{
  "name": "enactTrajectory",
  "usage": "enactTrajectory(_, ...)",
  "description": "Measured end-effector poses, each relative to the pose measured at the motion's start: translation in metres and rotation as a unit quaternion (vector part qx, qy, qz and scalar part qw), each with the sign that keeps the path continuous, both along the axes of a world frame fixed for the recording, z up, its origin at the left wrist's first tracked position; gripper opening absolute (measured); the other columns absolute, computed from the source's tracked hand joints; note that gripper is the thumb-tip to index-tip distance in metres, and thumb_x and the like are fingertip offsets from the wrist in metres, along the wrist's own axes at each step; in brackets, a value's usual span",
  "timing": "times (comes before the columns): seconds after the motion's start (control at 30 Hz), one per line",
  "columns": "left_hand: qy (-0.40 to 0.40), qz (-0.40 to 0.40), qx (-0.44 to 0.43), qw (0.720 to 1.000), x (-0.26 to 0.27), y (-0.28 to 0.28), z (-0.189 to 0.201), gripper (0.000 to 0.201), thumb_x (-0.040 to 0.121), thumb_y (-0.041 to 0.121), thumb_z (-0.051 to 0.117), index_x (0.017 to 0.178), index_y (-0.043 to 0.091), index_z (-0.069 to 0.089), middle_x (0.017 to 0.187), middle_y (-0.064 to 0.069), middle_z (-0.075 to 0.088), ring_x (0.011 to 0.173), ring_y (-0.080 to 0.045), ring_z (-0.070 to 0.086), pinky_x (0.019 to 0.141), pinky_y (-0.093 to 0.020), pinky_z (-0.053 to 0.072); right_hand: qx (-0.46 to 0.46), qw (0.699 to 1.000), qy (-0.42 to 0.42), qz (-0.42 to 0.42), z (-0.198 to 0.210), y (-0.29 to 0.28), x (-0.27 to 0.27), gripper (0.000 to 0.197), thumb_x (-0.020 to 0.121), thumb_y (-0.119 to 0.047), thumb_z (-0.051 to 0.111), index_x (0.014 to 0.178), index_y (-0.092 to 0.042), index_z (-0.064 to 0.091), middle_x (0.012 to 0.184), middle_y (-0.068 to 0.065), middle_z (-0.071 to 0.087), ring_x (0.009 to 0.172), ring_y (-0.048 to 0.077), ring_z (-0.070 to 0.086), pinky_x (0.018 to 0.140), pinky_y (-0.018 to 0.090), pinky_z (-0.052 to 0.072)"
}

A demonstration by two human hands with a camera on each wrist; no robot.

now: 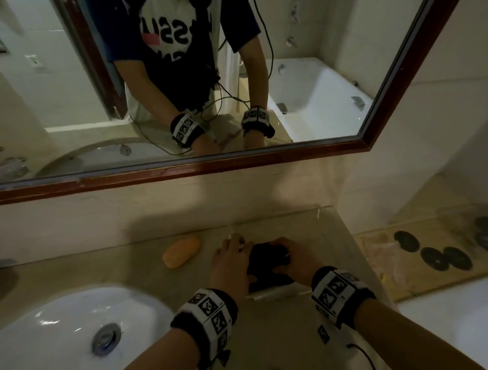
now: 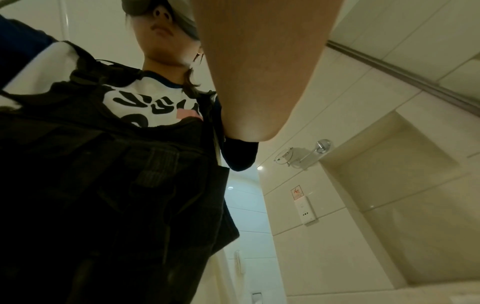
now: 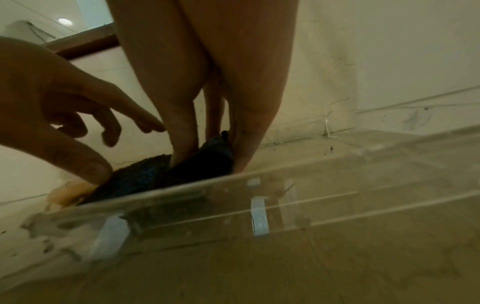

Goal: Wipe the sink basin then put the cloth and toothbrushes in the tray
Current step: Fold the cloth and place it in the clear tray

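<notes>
A dark cloth (image 1: 265, 261) lies bunched at the left end of a clear acrylic tray (image 1: 273, 293) on the counter, right of the sink basin (image 1: 66, 325). My right hand (image 1: 283, 255) reaches down into the tray and pinches the cloth (image 3: 155, 174) between thumb and fingers (image 3: 246, 144). My left hand (image 1: 236, 251) lies at the cloth's left edge with its fingers spread. In the right wrist view the left hand (image 3: 109, 148) has its thumb (image 3: 85, 166) pressing on the cloth's edge. No toothbrush shows in any view. The left wrist view shows only my forearm and torso.
An orange soap bar (image 1: 181, 252) lies on the counter just left of the tray. The wall and a wood-framed mirror (image 1: 238, 168) stand close behind. The sink drain (image 1: 106, 337) is at lower left. Right of the counter lies a bath mat (image 1: 428, 255) with dark discs.
</notes>
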State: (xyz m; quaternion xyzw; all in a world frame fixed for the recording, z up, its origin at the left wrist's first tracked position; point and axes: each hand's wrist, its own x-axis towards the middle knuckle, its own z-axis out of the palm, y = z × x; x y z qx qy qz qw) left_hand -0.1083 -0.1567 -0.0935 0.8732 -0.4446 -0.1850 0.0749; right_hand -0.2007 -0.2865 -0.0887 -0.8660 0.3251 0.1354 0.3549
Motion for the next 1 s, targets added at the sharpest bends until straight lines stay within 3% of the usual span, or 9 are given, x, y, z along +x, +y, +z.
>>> enactTrajectory(0.1,-0.023,-0.066,0.027,0.997,0.003,0.0,0.0,0.07,0.09,0.036,0.057,0.149,0.025,0.022,0.157,0.002,0.017,0.146,-0.023,0.015,0.118,-0.036,0.017,0.002,1.0,0.016,0.011,0.001,-0.005,0.001,0.054,0.086,-0.017,0.066,0.135,-0.016,0.045,0.133,0.009,0.054,0.121,0.025,0.052,0.098,0.029,0.043)
enactTrajectory(0.17,-0.014,-0.091,0.064,0.994,0.004,-0.001,-0.004,0.071,0.092,0.036,0.055,0.151,0.023,0.018,0.16,0.001,0.011,0.148,-0.021,0.011,0.119,-0.037,0.013,0.005,1.0,0.017,0.013,0.002,-0.006,0.001,0.053,0.086,-0.016,0.067,0.135,-0.015,0.046,0.134,0.009,0.054,0.122,0.026,0.051,0.099,0.03,0.042)
enactTrajectory(0.3,-0.007,-0.091,0.093,0.991,0.003,-0.002,-0.011,0.067,0.093,0.037,0.05,0.151,0.023,0.019,0.159,-0.001,0.017,0.145,-0.021,0.024,0.116,-0.036,0.019,-0.035,0.998,0.04,0.043,-0.003,0.0,0.004,0.054,0.087,-0.024,0.065,0.136,-0.016,0.042,0.132,0.011,0.053,0.119,0.028,0.052,0.099,0.035,0.044)
enactTrajectory(0.57,-0.023,-0.069,0.103,0.992,-0.002,-0.01,-0.015,0.064,0.092,0.035,0.052,0.148,0.02,0.025,0.155,-0.003,0.025,0.14,-0.023,0.032,0.112,-0.036,0.026,-0.203,0.961,0.14,0.121,-0.002,0.007,0.016,0.06,0.087,-0.031,0.062,0.14,-0.025,0.034,0.141,0.014,0.033,0.126,0.033,0.039,0.103,0.044,0.041)
enactTrajectory(0.7,0.03,-0.079,0.078,0.993,0.009,0.0,-0.008,0.064,0.093,0.037,0.052,0.149,0.022,0.026,0.158,0.002,0.019,0.137,-0.022,0.037,0.115,-0.032,0.024,-0.231,0.945,0.181,0.143,0.001,0.009,0.022,0.06,0.087,-0.032,0.061,0.14,-0.025,0.034,0.144,0.014,0.029,0.129,0.034,0.036,0.104,0.046,0.037)
enactTrajectory(0.77,0.059,-0.066,0.036,0.995,0.026,0.018,0.0,0.055,0.094,0.036,0.052,0.145,0.024,0.036,0.157,0.007,0.025,0.138,-0.019,0.037,0.116,-0.029,0.023,-0.225,0.942,0.197,0.151,0.004,0.007,0.022,0.061,0.086,-0.035,0.061,0.14,-0.026,0.034,0.142,0.012,0.029,0.128,0.033,0.037,0.104,0.047,0.038)
enactTrajectory(0.87,0.03,-0.002,-0.047,0.998,0.057,0.055,0.004,0.043,0.092,0.037,0.054,0.133,0.023,0.053,0.146,0.005,0.045,0.132,-0.017,0.047,0.11,-0.023,0.032,-0.192,0.948,0.2,0.155,0.008,0.004,0.021,0.066,0.084,-0.04,0.061,0.142,-0.027,0.032,0.141,0.011,0.029,0.127,0.032,0.039,0.107,0.046,0.037)
enactTrajectory(1.0,0.065,0.124,-0.083,0.987,0.079,0.096,0.007,0.046,0.088,0.044,0.054,0.125,0.018,0.06,0.135,-0.001,0.055,0.121,-0.025,0.056,0.104,-0.032,0.043,-0.18,0.956,0.176,0.149,0.006,0.003,0.017,0.067,0.086,-0.044,0.059,0.144,-0.031,0.028,0.14,0.011,0.03,0.122,0.031,0.044,0.105,0.043,0.041)
